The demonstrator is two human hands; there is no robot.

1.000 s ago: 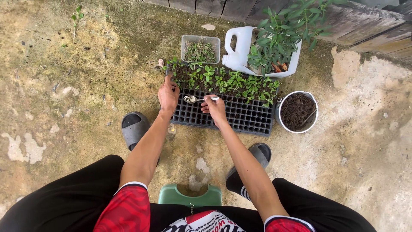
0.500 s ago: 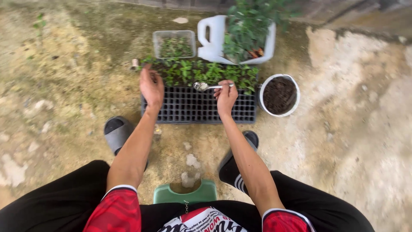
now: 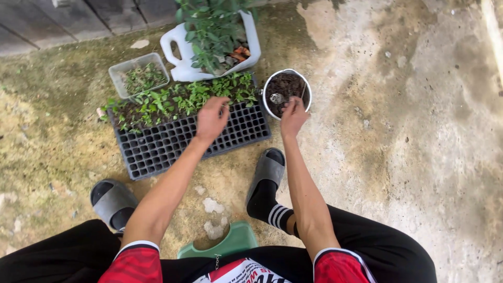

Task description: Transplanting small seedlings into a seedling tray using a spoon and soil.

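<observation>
Left hand (image 3: 211,119): we see it rest on the tray (image 3: 157,149), fingers loosely curled at the seedlings (image 3: 178,102), holding nothing we can make out.
Right hand (image 3: 293,116): we see it pinch a spoon (image 3: 280,98) by the handle.
Spoon: its bowl dips into the soil in the pot (image 3: 267,86), just past our fingertips.
How it handles: we think the spoon is light, stiff and a bit slippery; the handle end is best to hold.
Seedlings: soft, easy to snap.

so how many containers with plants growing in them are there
3: the black seedling tray under the left hand, the clear tub behind its far left corner, and the cut white jug behind the tray. None seem hidden.
</observation>
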